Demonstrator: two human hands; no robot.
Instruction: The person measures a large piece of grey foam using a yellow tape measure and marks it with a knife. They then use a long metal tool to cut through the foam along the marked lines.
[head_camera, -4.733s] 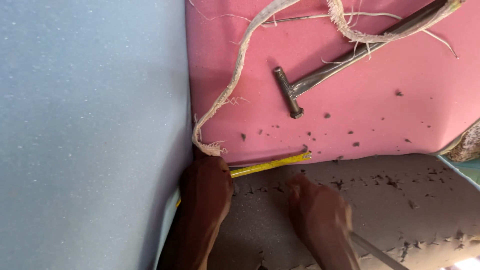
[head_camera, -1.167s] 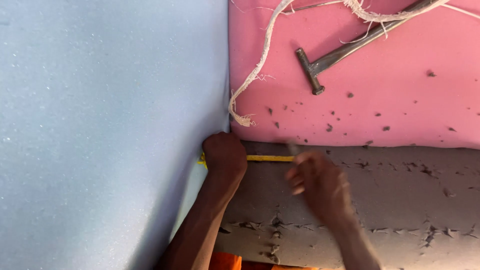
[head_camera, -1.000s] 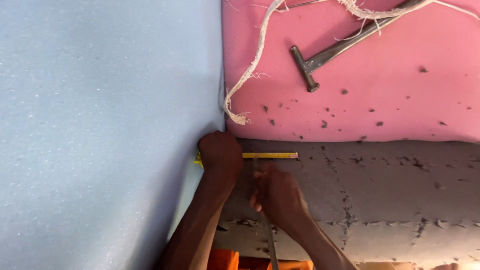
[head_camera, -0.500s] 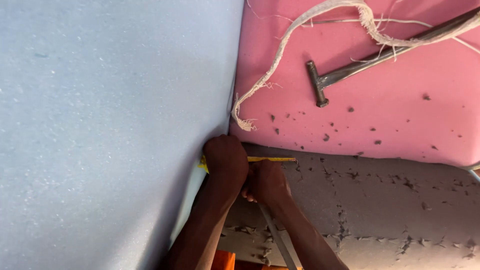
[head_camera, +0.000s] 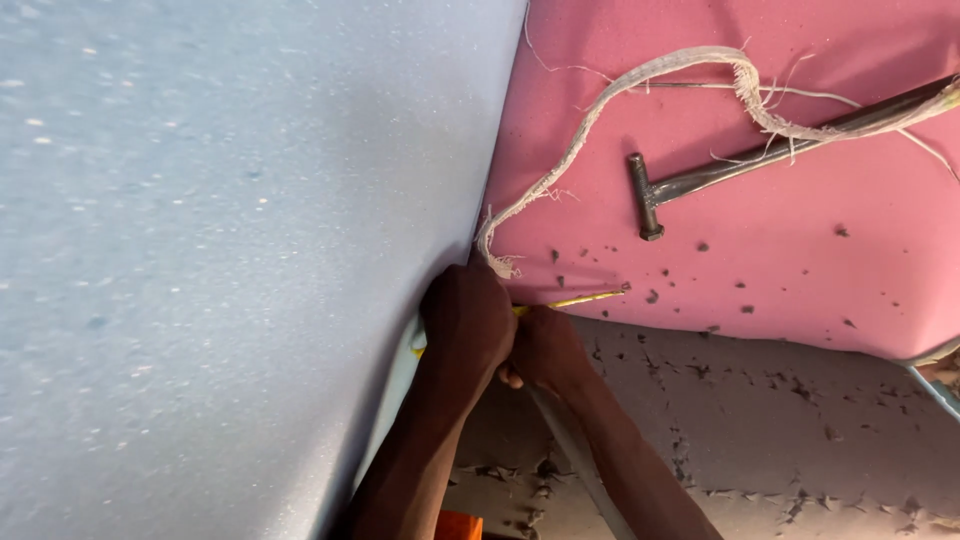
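Observation:
My left hand (head_camera: 465, 322) is closed at the corner where the blue foam sheet (head_camera: 230, 250) meets the pink foam sheet (head_camera: 760, 270). It pins down a thin yellow tape (head_camera: 585, 298) that pokes out to the right along the pink foam's lower edge. My right hand (head_camera: 548, 352) is pressed up against the left hand, fingers closed on a long flat grey blade (head_camera: 575, 455) that runs down along my forearm. The blade's tip is hidden between the two hands.
A metal hammer (head_camera: 700, 182) lies on the pink foam at upper right, under a frayed white cloth strip (head_camera: 600, 135). Below the pink foam is a grey surface with peeling flakes (head_camera: 800, 420). An orange item (head_camera: 460, 525) shows at the bottom edge.
My right hand has moved left from the open grey surface until it sits tight against my left hand. The left hand has stayed on the yellow tape at the foam corner.

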